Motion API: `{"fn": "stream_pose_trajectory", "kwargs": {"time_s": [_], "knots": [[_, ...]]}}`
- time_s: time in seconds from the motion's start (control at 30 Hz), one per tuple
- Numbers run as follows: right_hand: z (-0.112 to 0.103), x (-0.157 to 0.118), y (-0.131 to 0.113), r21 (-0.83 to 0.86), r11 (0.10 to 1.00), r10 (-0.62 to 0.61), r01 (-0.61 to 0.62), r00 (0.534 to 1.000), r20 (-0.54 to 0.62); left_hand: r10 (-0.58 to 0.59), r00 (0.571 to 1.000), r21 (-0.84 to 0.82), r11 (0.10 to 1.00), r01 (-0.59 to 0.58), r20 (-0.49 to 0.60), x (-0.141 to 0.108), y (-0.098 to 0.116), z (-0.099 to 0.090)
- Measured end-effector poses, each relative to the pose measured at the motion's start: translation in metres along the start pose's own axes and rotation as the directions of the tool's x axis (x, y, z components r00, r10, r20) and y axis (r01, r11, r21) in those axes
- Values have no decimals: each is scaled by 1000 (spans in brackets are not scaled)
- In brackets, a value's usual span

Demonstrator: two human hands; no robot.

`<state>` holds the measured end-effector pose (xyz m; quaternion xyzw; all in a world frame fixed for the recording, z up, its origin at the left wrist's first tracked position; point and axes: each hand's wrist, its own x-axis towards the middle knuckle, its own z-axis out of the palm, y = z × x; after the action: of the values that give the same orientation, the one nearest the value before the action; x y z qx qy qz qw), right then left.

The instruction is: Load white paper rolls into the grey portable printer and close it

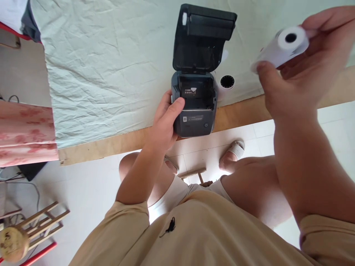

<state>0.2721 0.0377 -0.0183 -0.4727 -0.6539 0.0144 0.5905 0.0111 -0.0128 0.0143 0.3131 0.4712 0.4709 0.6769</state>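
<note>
A small dark label printer [195, 123] rests at the table's near edge with its black lid [201, 44] raised; the roll compartment holds no roll. My left hand [165, 120] grips the printer's left side, thumb on the compartment's rim. At the right, my right hand [299, 74] holds a white paper roll [280, 48] tilted above the cloth, its dark core hole facing up. Just right of the printer stands a small white round item [227, 82] with a dark top.
A pale green cloth [111, 66] covers the table, whose wooden edge [105, 146] faces me. A wooden stool [13, 242] lies at lower left near cables. A pink patterned cloth [26, 133] hangs at the left.
</note>
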Motion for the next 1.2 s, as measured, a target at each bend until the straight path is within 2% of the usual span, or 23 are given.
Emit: {"fn": "stream_pose_trajectory", "kwargs": {"time_s": [0.03,0.1,0.17,0.23,0.3,0.43,0.57,0.7,0.83,0.9,0.97,1.1,1.2], "knots": [[2,4,-13,62,996,-64,63,998,7,-5,1000,-12,1000,5,4,-1,1,1],[5,10,-46,81,994,-84,74,988,127,-7,1000,-29,1000,8,11,-2,2,3],[9,14,-78,97,986,-158,136,948,275,-24,999,-22,999,25,28,-3,5,5],[14,15,-100,2,991,-121,131,912,392,-34,999,-10,999,34,18,-3,7,6],[20,14,-109,-87,993,-29,76,893,449,-35,999,5,999,35,-3,-3,10,5],[29,12,-98,-119,992,17,43,886,463,-89,992,69,994,83,85,-2,12,-1],[32,10,-87,-148,988,31,43,883,468,-36,997,52,998,33,66,-1,7,-1],[33,6,-84,-98,993,-21,65,916,401,-26,999,45,999,25,37,-3,4,2],[36,1,-87,68,995,46,-69,953,298,-70,997,31,997,68,36,-4,7,3],[37,-1,-90,132,986,65,-97,971,232,-76,997,26,997,76,34,-5,8,3],[37,-2,-92,84,993,68,-88,973,219,-83,996,26,996,82,29,-5,8,3],[37,-3,-91,-73,996,72,-54,959,274,-62,998,19,998,62,33,-4,7,3],[36,-3,-84,-69,997,-7,30,950,313,-53,998,27,998,52,35,-4,8,2]]}}
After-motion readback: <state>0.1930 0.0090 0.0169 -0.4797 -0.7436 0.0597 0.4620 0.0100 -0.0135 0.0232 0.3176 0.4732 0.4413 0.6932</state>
